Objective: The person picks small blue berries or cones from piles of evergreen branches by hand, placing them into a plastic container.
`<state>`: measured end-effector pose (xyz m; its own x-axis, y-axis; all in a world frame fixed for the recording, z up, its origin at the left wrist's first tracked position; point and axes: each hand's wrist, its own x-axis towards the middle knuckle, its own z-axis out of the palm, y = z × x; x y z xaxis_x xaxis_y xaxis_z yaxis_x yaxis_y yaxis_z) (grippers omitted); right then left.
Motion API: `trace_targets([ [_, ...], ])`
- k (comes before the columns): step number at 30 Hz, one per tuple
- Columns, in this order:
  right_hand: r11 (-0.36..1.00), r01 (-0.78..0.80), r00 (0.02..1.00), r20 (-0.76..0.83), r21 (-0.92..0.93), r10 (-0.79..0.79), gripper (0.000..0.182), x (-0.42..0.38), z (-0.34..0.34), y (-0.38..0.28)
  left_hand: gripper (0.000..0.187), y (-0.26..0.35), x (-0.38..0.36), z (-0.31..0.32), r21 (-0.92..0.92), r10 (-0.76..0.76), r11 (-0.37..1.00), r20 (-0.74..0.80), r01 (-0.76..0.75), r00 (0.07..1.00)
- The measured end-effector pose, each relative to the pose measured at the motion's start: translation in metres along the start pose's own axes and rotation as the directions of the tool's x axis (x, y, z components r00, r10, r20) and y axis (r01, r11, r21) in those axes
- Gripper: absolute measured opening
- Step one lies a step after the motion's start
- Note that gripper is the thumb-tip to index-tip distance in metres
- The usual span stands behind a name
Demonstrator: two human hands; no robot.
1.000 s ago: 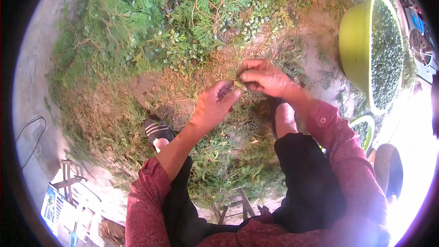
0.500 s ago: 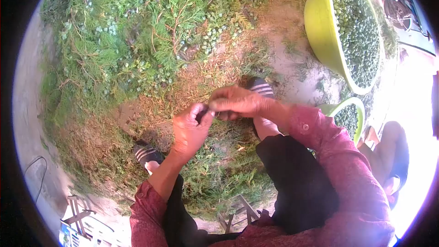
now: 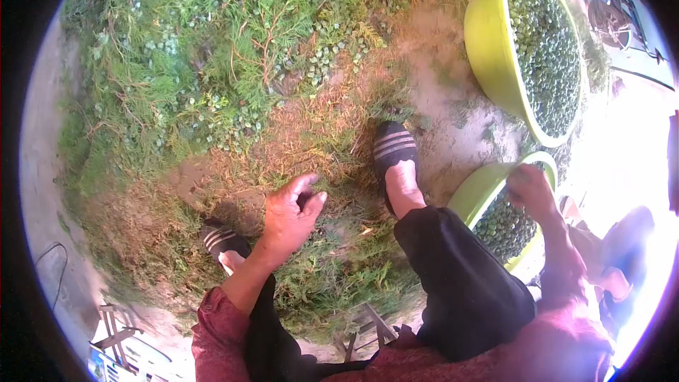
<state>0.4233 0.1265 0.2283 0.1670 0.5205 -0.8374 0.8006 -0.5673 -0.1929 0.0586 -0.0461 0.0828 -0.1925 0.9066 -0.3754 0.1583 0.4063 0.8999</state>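
Observation:
My left hand [image 3: 291,218] hangs over the cut greenery between my feet, thumb and forefinger apart, with nothing between them. On the right, my right hand [image 3: 530,189] is over the rim of the smaller green tub [image 3: 472,194], its fingers curled; what they hold, if anything, is hidden. Small green cones [image 3: 502,230] fill much of that tub. Beyond it stands a larger yellow-green tub [image 3: 488,42], heaped with the same cones [image 3: 544,49]. Leafy branches with pale cones [image 3: 170,49] lie in a wide pile at the upper left.
My striped shoes [image 3: 396,145] rest on ground strewn with sprigs. A wooden stool [image 3: 368,329] shows below me, and another wooden frame [image 3: 117,336] stands at the lower left. Part of another person [image 3: 622,262] is at the right edge.
My right hand has left my left hand and moved right to the smaller tub. The fingers of my left hand have parted. More of the smaller tub and my right shoe shows.

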Motion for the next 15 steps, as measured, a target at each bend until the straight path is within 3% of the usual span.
trace_targets([
  [2,0.852,0.074,0.997,0.059,-0.519,-0.05,0.035,-0.023,-0.024,0.034,0.027,-0.009,-0.005,0.007,0.008,-0.023,1.0,0.024,0.023,0.999],
  [3,0.852,0.076,0.997,0.052,-0.517,-0.058,0.035,-0.033,-0.025,0.036,0.026,-0.009,-0.004,0.009,0.023,-0.05,0.999,0.051,0.048,0.997],
  [4,0.718,0.157,0.98,0.015,-0.678,-0.2,0.037,-0.049,-0.022,0.024,0.027,0.007,-0.001,0.005,0.076,-0.094,0.994,0.137,0.084,0.986],
  [5,0.544,0.209,0.938,0.009,-0.813,-0.347,0.04,-0.054,-0.021,0.016,0.027,0.009,0.002,0.007,0.08,-0.086,0.994,0.129,0.076,0.988],
  [6,0.511,0.296,0.848,-0.024,-0.807,-0.53,0.041,-0.04,-0.02,0.019,0.028,0.01,0.003,0.008,0.089,-0.061,0.995,0.159,0.047,0.985],
  [8,0.559,0.309,0.819,-0.083,-0.77,-0.568,0.039,-0.021,0.005,-0.037,0.028,0.011,0.004,0.009,0.081,-0.028,0.997,0.18,0.013,0.983],
  [10,0.54,0.569,0.693,0.009,-0.621,-0.721,0.035,0.029,0.033,-0.069,0.028,0.01,0.005,0.008,0.084,-0.02,0.996,0.172,0.005,0.985],
  [13,0.479,0.749,0.554,0.035,-0.457,-0.832,0.04,0.095,0.098,-0.127,0.028,0.008,0.006,0.006,0.113,0.006,0.993,0.17,-0.026,0.985],
  [14,0.548,0.714,0.638,0.083,-0.436,-0.766,0.049,0.114,0.112,-0.145,0.028,0.007,0.004,0.006,0.134,0.028,0.99,0.177,-0.052,0.984],
  [15,0.486,0.744,0.56,0.031,-0.458,-0.828,0.053,0.132,0.127,-0.159,0.028,0.007,0.002,0.008,0.136,0.027,0.989,0.182,-0.053,0.983],
])
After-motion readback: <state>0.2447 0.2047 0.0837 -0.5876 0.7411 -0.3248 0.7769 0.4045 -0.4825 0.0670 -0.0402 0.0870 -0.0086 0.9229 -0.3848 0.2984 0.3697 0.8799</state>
